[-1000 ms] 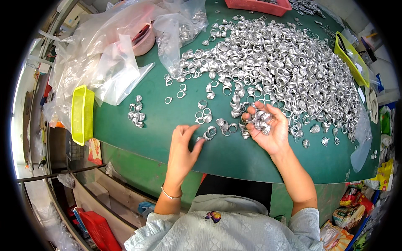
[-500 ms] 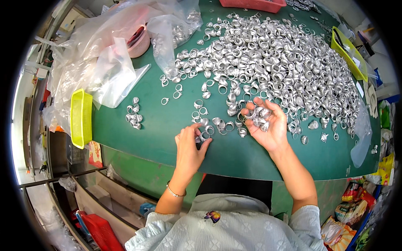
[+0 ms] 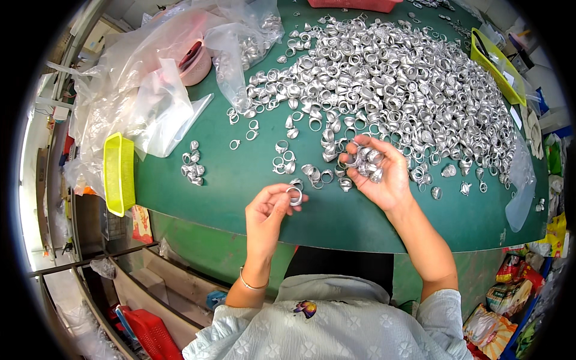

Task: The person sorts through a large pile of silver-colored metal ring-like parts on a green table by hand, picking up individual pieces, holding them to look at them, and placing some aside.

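Observation:
A silver ring (image 3: 294, 196) sits in the fingers of my left hand (image 3: 267, 210), its round opening facing me, just above the table's near side. My right hand (image 3: 384, 177) is turned palm up and cups several silver rings (image 3: 366, 161), with its fingers curled round them. Beyond both hands a large heap of silver rings (image 3: 396, 84) spreads over the green table (image 3: 228, 198). A few loose rings (image 3: 285, 161) lie between my hands and the heap. Farther left stands a small separate cluster of rings (image 3: 193, 163).
A yellow-green basket (image 3: 120, 174) stands at the table's left edge, another yellow tray (image 3: 498, 66) at the far right. Clear plastic bags (image 3: 138, 90) cover the back left around a pink basket (image 3: 197, 66). A red tray (image 3: 354, 5) is at the far edge.
My left hand has lifted a ring off the table and turned it upright between its fingers. The right hand stays nearly in place with its rings.

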A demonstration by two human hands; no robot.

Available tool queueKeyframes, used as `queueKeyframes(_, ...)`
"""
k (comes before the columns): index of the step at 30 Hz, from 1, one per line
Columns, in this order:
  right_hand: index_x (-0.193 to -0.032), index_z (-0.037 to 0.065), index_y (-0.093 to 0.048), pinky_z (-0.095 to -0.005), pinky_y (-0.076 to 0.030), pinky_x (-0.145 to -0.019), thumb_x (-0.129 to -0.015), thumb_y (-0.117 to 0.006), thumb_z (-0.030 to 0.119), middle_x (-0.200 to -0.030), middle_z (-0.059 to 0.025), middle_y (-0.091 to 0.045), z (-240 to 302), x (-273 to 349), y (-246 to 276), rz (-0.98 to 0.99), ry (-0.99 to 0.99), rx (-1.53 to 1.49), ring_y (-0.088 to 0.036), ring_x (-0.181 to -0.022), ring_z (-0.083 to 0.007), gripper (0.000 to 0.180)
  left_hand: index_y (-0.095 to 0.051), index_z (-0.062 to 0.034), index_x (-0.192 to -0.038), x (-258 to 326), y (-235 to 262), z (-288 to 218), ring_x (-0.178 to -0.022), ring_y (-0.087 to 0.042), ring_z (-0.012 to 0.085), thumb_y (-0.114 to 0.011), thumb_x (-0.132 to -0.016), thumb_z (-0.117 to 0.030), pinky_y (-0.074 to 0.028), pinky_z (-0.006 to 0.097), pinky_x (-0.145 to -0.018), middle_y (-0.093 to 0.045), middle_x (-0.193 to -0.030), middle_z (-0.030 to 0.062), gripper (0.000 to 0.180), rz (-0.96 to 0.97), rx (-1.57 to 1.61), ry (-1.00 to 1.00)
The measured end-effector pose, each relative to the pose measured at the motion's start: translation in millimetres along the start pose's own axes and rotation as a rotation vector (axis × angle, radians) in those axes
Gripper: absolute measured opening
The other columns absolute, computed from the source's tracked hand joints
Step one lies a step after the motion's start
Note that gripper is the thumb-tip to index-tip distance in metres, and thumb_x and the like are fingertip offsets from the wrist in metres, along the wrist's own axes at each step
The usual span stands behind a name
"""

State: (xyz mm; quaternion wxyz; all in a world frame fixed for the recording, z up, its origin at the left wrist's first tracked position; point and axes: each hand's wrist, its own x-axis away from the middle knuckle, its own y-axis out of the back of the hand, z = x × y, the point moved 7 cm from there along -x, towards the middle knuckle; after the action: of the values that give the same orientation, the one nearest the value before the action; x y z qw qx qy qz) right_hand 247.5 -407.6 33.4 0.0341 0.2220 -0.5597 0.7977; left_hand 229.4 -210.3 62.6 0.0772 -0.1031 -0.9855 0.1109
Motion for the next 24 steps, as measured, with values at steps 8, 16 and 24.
queueKeyframes(8,-0.105,0.001,-0.057,-0.0260,-0.049,-0.054,-0.087,-0.057,0.017,-0.084,-0.0049,-0.058,-25,7,-20,0.251,-0.118,0.482,-0.059,-0.079,-0.0151,0.024,-0.056,0.0016,-0.101,1,-24,25,-0.069,-0.062,0.0145,-0.050,-0.093,-0.024,-0.048,0.023,-0.063,-0.065,-0.086,0.0155,0.028,0.190,0.369,0.285)
queueKeyframes(16,-0.104,-0.001,-0.060,-0.0207,-0.045,-0.047,-0.078,-0.070,0.013,-0.083,-0.0038,-0.059,-40,14,-29,0.338,-0.175,0.715,-0.058,-0.069,-0.0090,0.031,-0.054,0.0006,-0.103,1,-37,34,-0.071,-0.064,0.0151,-0.050,-0.093,-0.025,-0.051,0.022,-0.064,-0.064,-0.083,0.0115,0.028,0.139,0.559,0.415)
queueKeyframes(24,-0.090,-0.001,-0.061,-0.0208,-0.046,-0.046,-0.080,-0.066,0.010,-0.094,-0.0096,-0.059,-41,11,-22,0.421,-0.153,0.835,-0.058,-0.069,-0.0117,0.015,-0.051,-0.0021,-0.104,0,-36,28,-0.069,-0.063,0.0168,-0.049,-0.094,-0.022,-0.048,0.023,-0.059,-0.065,-0.081,0.0126,0.023,0.091,0.436,0.264)
